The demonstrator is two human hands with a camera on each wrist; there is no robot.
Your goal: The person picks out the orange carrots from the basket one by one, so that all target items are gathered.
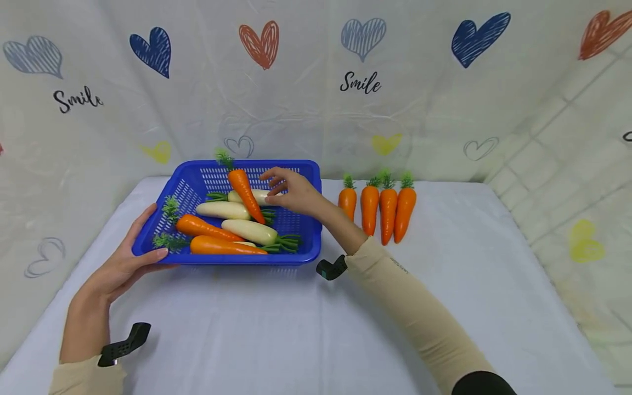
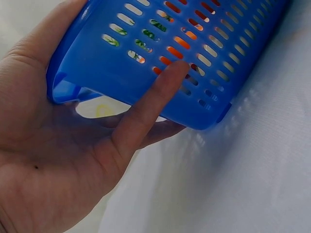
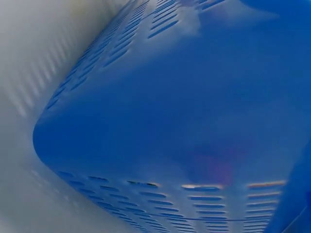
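Note:
A blue plastic basket (image 1: pixel 276 261) holds white radishes and three carrots with leafy tops. My left hand (image 1: pixel 117 270) grips its left end, the thumb over the front rim; in the left wrist view a finger lies along the slotted wall (image 2: pixel 116 73). My right hand (image 1: pixel 295 192) reaches in over the right side, fingers loosely bent and nothing between them. Its thumb overlaps the rear radish (image 1: pixel 237 197). Just left of it, one carrot (image 1: pixel 242 186) slants across the radishes (image 1: pixel 223 210). Only the basket's outer wall (image 3: pixel 146 121) fills the right wrist view; the hand is hidden there.
Right of the basket, several carrots (image 1: pixel 370 208) lie side by side on the white tablecloth (image 1: pixel 469 263), tips toward me. My right forearm (image 1: pixel 419 307) passes in front of them. A curtain with printed hearts (image 1: pixel 364 35) hangs behind the table.

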